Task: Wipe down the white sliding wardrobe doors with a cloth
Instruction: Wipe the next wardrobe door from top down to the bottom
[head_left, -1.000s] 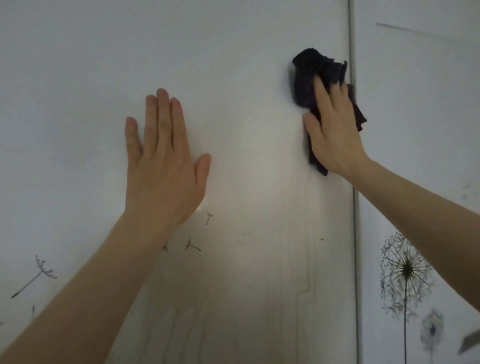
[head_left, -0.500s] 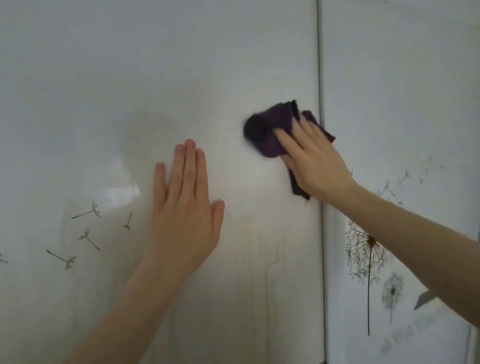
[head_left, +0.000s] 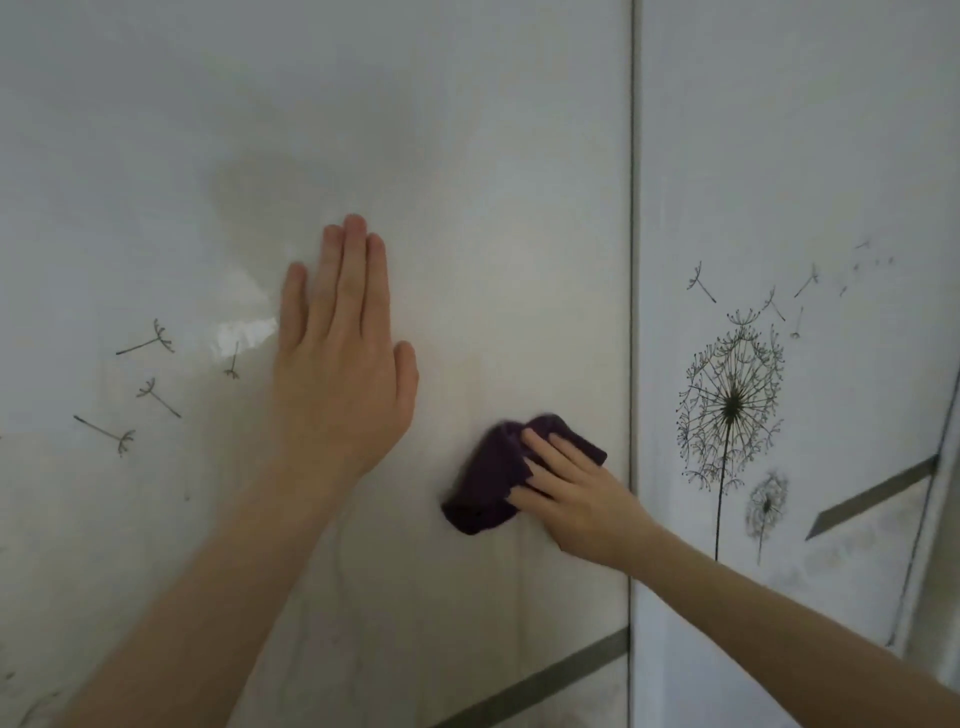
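Note:
A white sliding wardrobe door (head_left: 467, 182) fills the view, printed with small dandelion seeds at the left. My left hand (head_left: 343, 358) lies flat on it, fingers straight and pointing up. My right hand (head_left: 571, 493) presses a crumpled dark purple cloth (head_left: 488, 483) against the same door, lower down and close to its right edge. Its fingers lie across the cloth. A second white door (head_left: 779, 156) with a large dandelion print stands to the right of the vertical seam (head_left: 632, 312).
A grey diagonal stripe (head_left: 545, 686) crosses the bottom of both doors. The right door's frame edge (head_left: 930, 519) runs down at the far right.
My right hand has wiped the cloth downward along the door's right edge. My left hand has stayed flat on the door. The view has dropped lower.

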